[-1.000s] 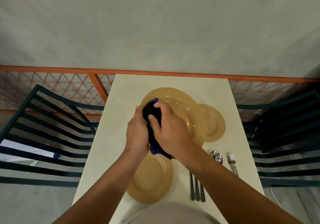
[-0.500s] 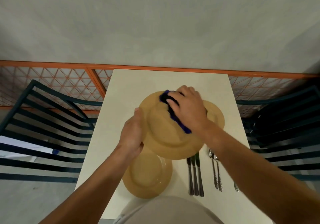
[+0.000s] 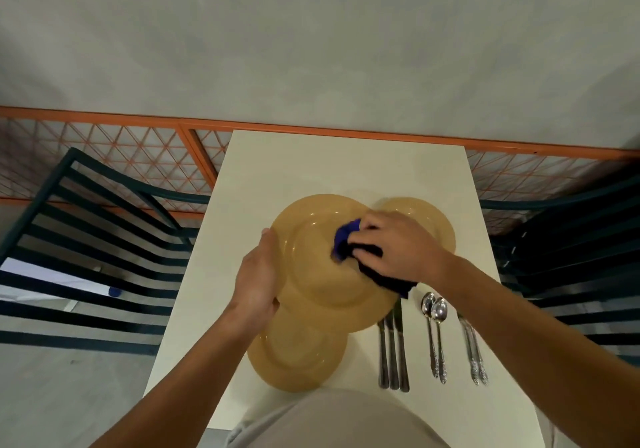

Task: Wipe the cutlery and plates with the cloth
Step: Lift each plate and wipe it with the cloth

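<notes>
In the head view, the left hand point(image 3: 256, 281) is gripping the left rim of the large yellow plate point(image 3: 311, 274), holding it above the pale worktop point(image 3: 346, 167), while the right hand point(image 3: 391, 246) is curling its fingers round the bunched blue cloth point(image 3: 346, 239) and pressing it onto the plate's inner face. A second yellow plate point(image 3: 298, 357) is lying on the worktop under the near edge of the held one and a third plate point(image 3: 440, 225) is lying behind the right hand. Three knives point(image 3: 393, 354), two spoons point(image 3: 435, 329) and the forks point(image 3: 476, 354) are lying side by side to the right, between dark slatted chairs point(image 3: 90, 257).
</notes>
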{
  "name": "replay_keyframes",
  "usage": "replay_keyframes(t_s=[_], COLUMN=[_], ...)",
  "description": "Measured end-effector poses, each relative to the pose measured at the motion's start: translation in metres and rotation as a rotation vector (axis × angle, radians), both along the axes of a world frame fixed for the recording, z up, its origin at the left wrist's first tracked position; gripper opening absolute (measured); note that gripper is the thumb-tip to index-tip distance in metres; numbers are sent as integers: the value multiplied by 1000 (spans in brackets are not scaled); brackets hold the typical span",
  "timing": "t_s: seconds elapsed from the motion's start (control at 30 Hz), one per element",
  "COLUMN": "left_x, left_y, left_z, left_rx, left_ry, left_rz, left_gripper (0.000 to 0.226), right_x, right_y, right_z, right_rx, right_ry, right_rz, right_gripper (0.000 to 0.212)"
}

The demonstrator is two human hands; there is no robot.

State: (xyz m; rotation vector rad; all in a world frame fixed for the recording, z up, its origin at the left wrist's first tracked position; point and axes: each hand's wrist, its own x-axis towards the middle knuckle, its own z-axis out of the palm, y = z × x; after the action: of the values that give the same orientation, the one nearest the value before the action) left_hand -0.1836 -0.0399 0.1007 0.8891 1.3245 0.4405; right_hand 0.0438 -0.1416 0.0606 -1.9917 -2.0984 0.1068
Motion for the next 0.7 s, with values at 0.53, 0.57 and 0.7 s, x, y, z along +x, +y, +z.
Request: replay_keyframes(t_s=[0.53, 0.57, 0.7], left_x=[-4, -5, -5], left_y=[-12, -13, -14], left_z=[-24, -23, -19], left_rx=[-30, -41, -73], left_ry=[4, -5, -45], left_rz=[-55, -58, -47], left_gripper=[42, 42, 48], right_x=[-77, -70, -35], right_y=[-14, -15, -15], right_z=[30, 41, 64], right_rx=[-294, -286, -163], right_ry=[941, 1051, 1014], right_rz=[-294, -336, -427], right_gripper=[22, 25, 34])
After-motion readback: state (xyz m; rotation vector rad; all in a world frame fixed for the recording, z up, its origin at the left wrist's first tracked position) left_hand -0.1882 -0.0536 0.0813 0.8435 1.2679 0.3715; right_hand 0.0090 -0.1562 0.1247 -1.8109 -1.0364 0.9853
